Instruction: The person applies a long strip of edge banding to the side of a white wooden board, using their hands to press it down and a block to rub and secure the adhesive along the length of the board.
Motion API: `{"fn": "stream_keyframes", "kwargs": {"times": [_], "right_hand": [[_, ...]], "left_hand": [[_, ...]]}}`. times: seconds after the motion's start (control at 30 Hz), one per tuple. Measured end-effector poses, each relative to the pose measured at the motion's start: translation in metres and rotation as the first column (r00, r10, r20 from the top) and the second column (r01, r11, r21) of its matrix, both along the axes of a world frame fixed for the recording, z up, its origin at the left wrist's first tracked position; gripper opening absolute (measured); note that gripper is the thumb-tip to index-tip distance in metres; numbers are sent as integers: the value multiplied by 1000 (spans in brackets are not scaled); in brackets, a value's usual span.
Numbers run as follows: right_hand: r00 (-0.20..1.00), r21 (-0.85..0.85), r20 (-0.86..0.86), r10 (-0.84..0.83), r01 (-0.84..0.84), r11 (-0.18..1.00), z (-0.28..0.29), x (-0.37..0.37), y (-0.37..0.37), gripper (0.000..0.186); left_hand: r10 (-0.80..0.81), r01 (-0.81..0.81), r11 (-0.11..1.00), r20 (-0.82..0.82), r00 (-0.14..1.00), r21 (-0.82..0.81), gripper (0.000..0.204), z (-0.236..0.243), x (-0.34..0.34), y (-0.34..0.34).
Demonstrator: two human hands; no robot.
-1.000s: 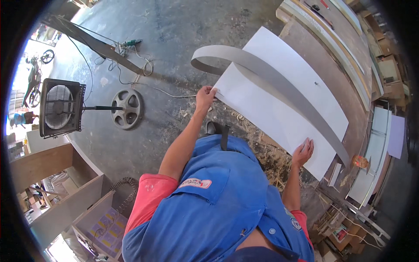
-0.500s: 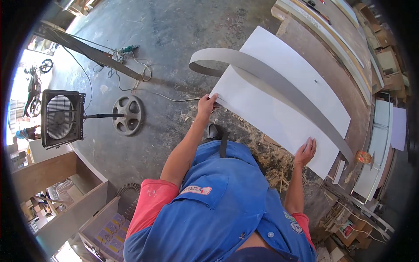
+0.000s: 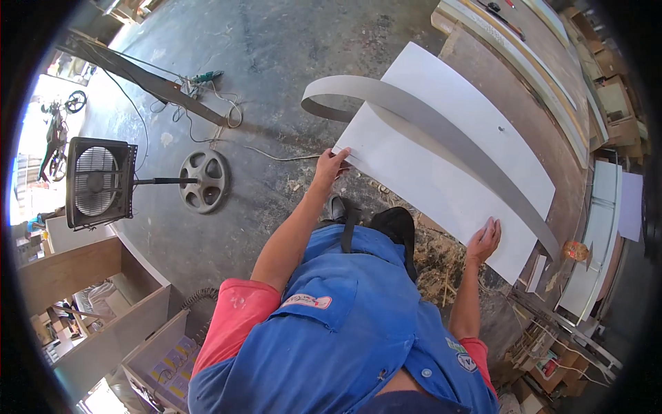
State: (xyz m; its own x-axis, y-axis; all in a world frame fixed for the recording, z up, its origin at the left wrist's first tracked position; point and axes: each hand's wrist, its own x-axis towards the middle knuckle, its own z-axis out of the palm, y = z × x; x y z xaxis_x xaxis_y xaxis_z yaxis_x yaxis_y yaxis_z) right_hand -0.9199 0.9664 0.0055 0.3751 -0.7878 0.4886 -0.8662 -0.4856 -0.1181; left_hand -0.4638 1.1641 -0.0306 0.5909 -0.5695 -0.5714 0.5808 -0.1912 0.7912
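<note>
A white panel (image 3: 427, 176) with a curved far edge lies on the workbench, its near side jutting out toward me. My left hand (image 3: 333, 168) is closed on its near left corner, the thumb on top and the other fingers partly hidden beneath. My right hand (image 3: 484, 241) rests on the panel by its near edge toward the right end, fingers stretched over the white face; no grip shows. Between the hands and the far edge, a long grey strip (image 3: 441, 124) stands on edge across the panel. Its left end curls round in a loop beyond the panel.
Stacked boards (image 3: 510, 52) lie along the workbench (image 3: 476, 65). A pedestal fan (image 3: 101, 183) with a round base stands at left, near a green power tool (image 3: 207, 77) and cables. A wooden cabinet frame (image 3: 103, 303) is lower left. Wood shavings (image 3: 441, 265) cover the floor below the panel.
My black-clad leg or foot has come into view below the panel. The whole view has shifted slightly; both hands keep their places on the panel.
</note>
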Motion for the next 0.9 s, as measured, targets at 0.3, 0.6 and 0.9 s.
{"fn": "stream_keyframes", "kwargs": {"times": [0.3,0.6,0.9], "right_hand": [[1000,52,12,-20,20,998,-2,-2,-1,41],[1000,59,0,-17,17,998,4,3,2,39],[1000,29,9,-10,10,1000,3,2,-2,39]], "left_hand": [[113,-113,994,45,993,-7,38,1,-14,-11],[111,-114,993,87,990,34,33,2,-10,-13],[155,-154,988,75,985,-19,31,-4,-14,-13]]}}
